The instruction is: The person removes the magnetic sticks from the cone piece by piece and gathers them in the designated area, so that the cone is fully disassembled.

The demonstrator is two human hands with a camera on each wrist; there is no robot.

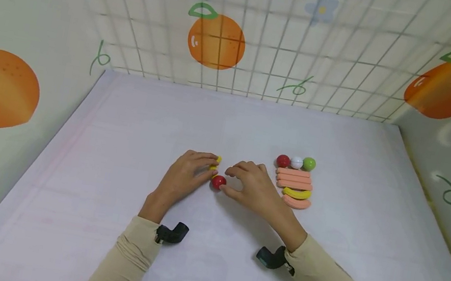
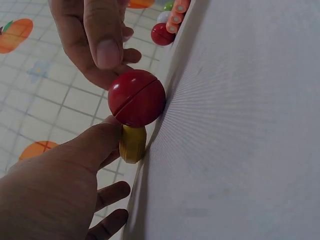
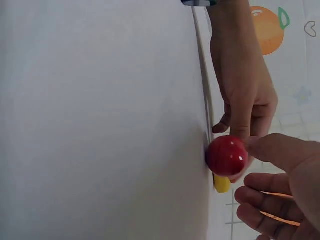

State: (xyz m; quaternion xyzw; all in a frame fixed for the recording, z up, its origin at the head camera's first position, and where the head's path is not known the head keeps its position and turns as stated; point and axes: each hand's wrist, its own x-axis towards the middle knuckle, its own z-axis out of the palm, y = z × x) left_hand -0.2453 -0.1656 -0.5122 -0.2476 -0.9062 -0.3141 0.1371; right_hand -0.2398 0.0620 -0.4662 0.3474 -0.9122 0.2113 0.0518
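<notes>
My left hand (image 1: 189,174) has its thumb and fingers around a yellow toy banana (image 2: 133,145), which stands out mostly at its near end. Right at that end sits a shiny red ball (image 1: 218,182) with a groove round it. The thumb of my right hand (image 1: 255,188) touches the ball's right side. Its other fingers are spread and bent over the space beyond, apart from the ball. In the right wrist view the ball (image 3: 227,156) covers part of the banana (image 3: 221,184).
To the right lies a group of toys: a red ball (image 1: 282,161), a white ball (image 1: 296,162), a green ball (image 1: 309,164), several pink sausages (image 1: 294,179), another yellow banana (image 1: 297,193) and a curved pink sausage (image 1: 296,202). A printed curtain over a wire grid (image 1: 266,58) stands behind the white table.
</notes>
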